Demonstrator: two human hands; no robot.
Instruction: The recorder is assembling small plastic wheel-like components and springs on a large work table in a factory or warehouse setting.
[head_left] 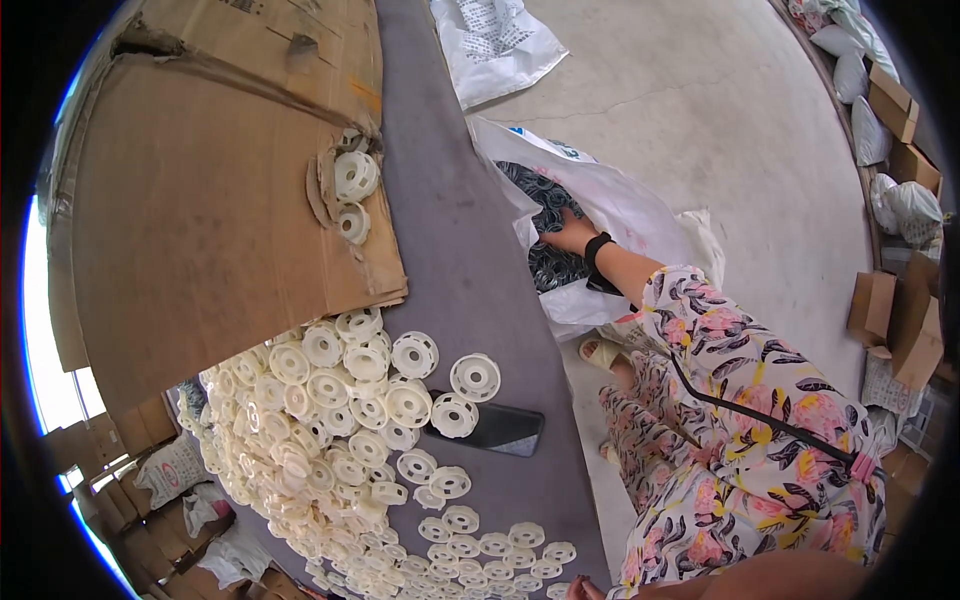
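My right hand (572, 234), with a black band at the wrist, reaches into an open white woven sack (625, 195). Its fingers curl in among many dark grey rings (555, 268) that fill the sack, and their tips are partly hidden. Only a bit of my left hand (584, 591) shows at the lower edge, by the table's rim. It is close to the nearest of the cream plastic ring-shaped parts (495, 545); the frame cuts off most of its fingers. A large heap of the same cream parts (320, 400) covers the table's left side.
A big cardboard box (200, 220) lies tipped on the grey table (450, 230), cream parts spilling from it. A dark phone (510, 430) rests beside the heap. Another white sack (495, 45) lies beyond. Cartons (870, 305) and bags line the right wall.
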